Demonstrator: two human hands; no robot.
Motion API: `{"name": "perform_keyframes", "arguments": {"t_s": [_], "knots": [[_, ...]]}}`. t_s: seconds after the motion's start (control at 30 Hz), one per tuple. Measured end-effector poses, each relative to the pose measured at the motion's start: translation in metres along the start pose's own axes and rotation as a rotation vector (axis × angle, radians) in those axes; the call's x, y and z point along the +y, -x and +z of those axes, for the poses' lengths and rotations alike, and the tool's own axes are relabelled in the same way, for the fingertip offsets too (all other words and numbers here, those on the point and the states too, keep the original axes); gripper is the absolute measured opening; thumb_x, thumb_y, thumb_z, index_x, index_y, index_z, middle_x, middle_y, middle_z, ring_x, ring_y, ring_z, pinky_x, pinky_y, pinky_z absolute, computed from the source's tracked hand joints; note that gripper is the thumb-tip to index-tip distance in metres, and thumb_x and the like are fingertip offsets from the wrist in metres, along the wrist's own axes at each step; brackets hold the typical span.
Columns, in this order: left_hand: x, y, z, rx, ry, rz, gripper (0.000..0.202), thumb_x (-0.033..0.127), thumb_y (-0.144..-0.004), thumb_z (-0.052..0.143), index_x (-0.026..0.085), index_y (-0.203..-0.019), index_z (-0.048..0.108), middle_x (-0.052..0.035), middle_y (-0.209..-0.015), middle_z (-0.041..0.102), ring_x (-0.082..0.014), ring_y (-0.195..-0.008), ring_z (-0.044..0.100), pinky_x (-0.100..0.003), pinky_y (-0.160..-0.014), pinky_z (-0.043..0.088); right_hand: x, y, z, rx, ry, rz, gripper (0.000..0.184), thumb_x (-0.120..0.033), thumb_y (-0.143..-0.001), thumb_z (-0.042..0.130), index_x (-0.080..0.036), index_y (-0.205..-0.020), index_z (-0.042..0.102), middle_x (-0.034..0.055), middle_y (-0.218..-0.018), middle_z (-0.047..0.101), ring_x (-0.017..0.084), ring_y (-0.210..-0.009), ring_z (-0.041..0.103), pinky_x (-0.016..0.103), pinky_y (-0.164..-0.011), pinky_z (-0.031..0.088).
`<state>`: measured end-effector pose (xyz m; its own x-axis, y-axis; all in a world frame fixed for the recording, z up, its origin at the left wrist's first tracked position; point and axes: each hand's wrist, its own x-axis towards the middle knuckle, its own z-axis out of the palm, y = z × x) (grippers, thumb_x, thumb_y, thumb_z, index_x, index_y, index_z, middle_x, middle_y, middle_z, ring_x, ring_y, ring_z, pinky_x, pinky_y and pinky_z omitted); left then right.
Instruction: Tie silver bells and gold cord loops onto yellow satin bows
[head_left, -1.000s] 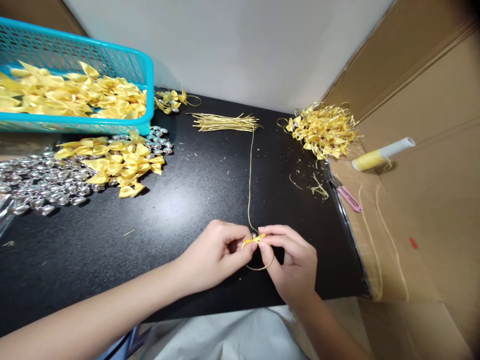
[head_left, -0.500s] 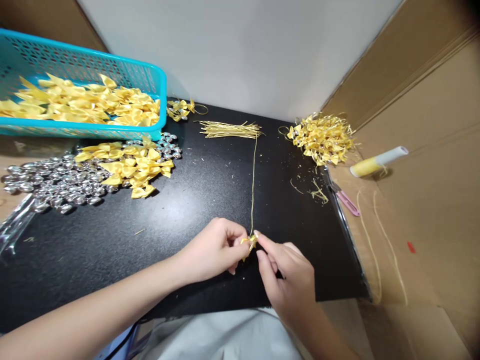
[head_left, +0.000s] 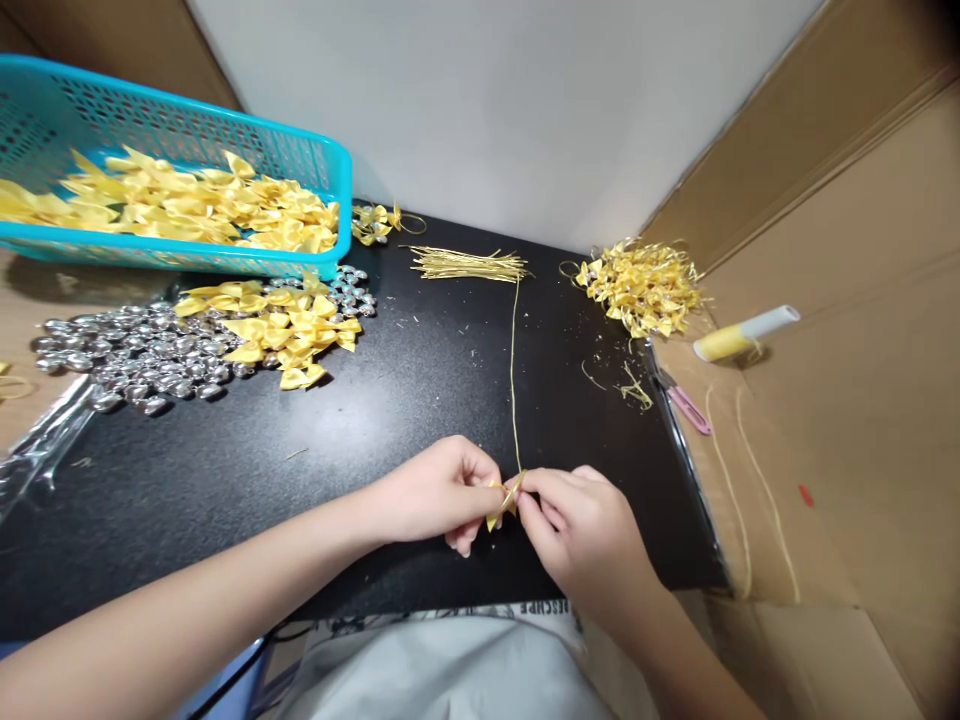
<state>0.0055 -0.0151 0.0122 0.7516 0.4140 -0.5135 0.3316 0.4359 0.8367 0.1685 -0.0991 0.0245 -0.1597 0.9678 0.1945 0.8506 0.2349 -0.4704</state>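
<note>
My left hand [head_left: 446, 495] pinches a small yellow ribbon bow [head_left: 495, 520] near the front of the black table. Close against it, my right hand [head_left: 581, 520] has thumb and forefinger closed on a gold cord [head_left: 514, 400] at the bow. From the fingers the cord runs away from me to a bundle of cut gold cords [head_left: 469, 264]. The fingers cover much of the bow, so how the cord lies around it is partly hidden.
Left stands a turquoise basket [head_left: 225, 255] of yellow bows, with loose bows [head_left: 300, 330] and silver beads [head_left: 165, 350] before it. At right are a pile of corded bows [head_left: 637, 285], a pink-handled cutter [head_left: 688, 408] and a paper tube [head_left: 750, 333].
My right thumb and forefinger have closed together on the cord at the bow; before, they were apart. The whole view has shifted slightly.
</note>
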Motion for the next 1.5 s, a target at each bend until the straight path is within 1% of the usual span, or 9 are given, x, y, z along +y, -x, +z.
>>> {"name": "perform_keyframes", "arguments": {"t_s": [0.3, 0.53, 0.67, 0.8, 0.87, 1.03, 1.2, 1.3, 1.5], "knots": [[0.001, -0.003, 0.0, 0.043, 0.029, -0.015, 0.022, 0.028, -0.073, 0.058, 0.016, -0.054, 0.056, 0.0031, -0.036, 0.053, -0.0085, -0.033, 0.049, -0.016, -0.037, 0.036, -0.002, -0.003, 0.005, 0.101, 0.188, -0.124, 0.026, -0.013, -0.095, 0.044, -0.019, -0.072, 0.056, -0.0001, -0.062, 0.059, 0.015, -0.057, 0.046, 0.03, -0.062, 0.026], [0.001, -0.004, -0.001, 0.086, 0.006, -0.02, 0.02, 0.026, -0.071, 0.056, 0.016, -0.054, 0.054, 0.0036, -0.036, 0.053, -0.0092, -0.034, 0.05, -0.016, -0.038, 0.037, -0.002, -0.003, 0.006, 0.11, 0.234, -0.119, 0.026, -0.016, -0.097, 0.043, -0.019, -0.074, 0.056, 0.0019, -0.065, 0.06, 0.017, -0.063, 0.045, 0.032, -0.065, 0.027], [-0.002, -0.005, -0.002, 0.125, -0.042, 0.016, 0.02, 0.027, -0.072, 0.056, 0.017, -0.055, 0.053, 0.0041, -0.037, 0.053, -0.0095, -0.035, 0.052, -0.016, -0.038, 0.038, -0.004, -0.002, 0.002, -0.042, 0.095, 0.026, 0.022, -0.013, -0.095, 0.045, -0.02, -0.075, 0.052, -0.0004, -0.069, 0.059, 0.016, -0.065, 0.047, 0.03, -0.065, 0.029], [-0.002, -0.007, -0.004, 0.188, -0.043, 0.063, 0.023, 0.029, -0.073, 0.055, 0.017, -0.053, 0.051, 0.0039, -0.038, 0.053, -0.0086, -0.035, 0.05, -0.016, -0.038, 0.035, -0.009, 0.001, -0.005, -0.208, -0.185, 0.158, 0.02, -0.016, -0.095, 0.044, -0.02, -0.076, 0.049, -0.0019, -0.072, 0.056, 0.013, -0.067, 0.05, 0.025, -0.063, 0.035], [-0.001, -0.007, -0.007, 0.229, -0.022, 0.089, 0.025, 0.03, -0.073, 0.055, 0.017, -0.052, 0.051, 0.0039, -0.037, 0.053, -0.0079, -0.034, 0.048, -0.016, -0.038, 0.035, -0.012, 0.004, -0.011, -0.247, -0.314, 0.158, 0.02, -0.016, -0.095, 0.044, -0.02, -0.076, 0.048, -0.0018, -0.073, 0.056, 0.012, -0.069, 0.052, 0.023, -0.063, 0.039], [0.004, -0.01, -0.015, 0.412, 0.063, 0.15, 0.025, 0.029, -0.073, 0.054, 0.017, -0.051, 0.051, 0.0044, -0.036, 0.052, -0.0075, -0.033, 0.048, -0.016, -0.039, 0.038, -0.014, 0.017, -0.032, -0.276, -0.543, 0.015, 0.022, -0.02, -0.095, 0.045, -0.02, -0.073, 0.049, 0.0017, -0.076, 0.06, 0.014, -0.075, 0.057, 0.025, -0.069, 0.047], [0.005, -0.013, -0.024, 0.565, 0.149, 0.224, 0.025, 0.026, -0.075, 0.055, 0.017, -0.052, 0.05, 0.0046, -0.04, 0.052, -0.0068, -0.035, 0.049, -0.016, -0.04, 0.041, 0.003, 0.037, -0.054, -0.181, -0.556, 0.033, 0.024, -0.021, -0.094, 0.048, -0.02, -0.074, 0.06, 0.0028, -0.071, 0.066, 0.013, -0.065, 0.063, 0.022, -0.059, 0.051], [0.007, -0.014, -0.029, 0.655, 0.174, 0.271, 0.022, 0.025, -0.076, 0.055, 0.016, -0.056, 0.054, 0.0044, -0.041, 0.053, -0.0072, -0.036, 0.05, -0.017, -0.042, 0.043, 0.02, 0.05, -0.062, -0.069, -0.475, 0.095, 0.027, -0.023, -0.093, 0.051, -0.021, -0.071, 0.065, 0.0043, -0.073, 0.07, 0.016, -0.068, 0.068, 0.022, -0.061, 0.055], [0.01, -0.012, -0.033, 0.745, 0.206, 0.375, 0.025, 0.033, -0.078, 0.06, 0.016, -0.06, 0.057, 0.0031, -0.044, 0.054, -0.0077, -0.041, 0.052, -0.017, -0.044, 0.044, 0.053, 0.072, -0.055, 0.269, -0.389, 0.461, 0.018, -0.036, -0.081, 0.068, -0.023, -0.074, 0.079, 0.0086, -0.082, 0.077, 0.022, -0.075, 0.074, 0.024, -0.067, 0.062]]}}
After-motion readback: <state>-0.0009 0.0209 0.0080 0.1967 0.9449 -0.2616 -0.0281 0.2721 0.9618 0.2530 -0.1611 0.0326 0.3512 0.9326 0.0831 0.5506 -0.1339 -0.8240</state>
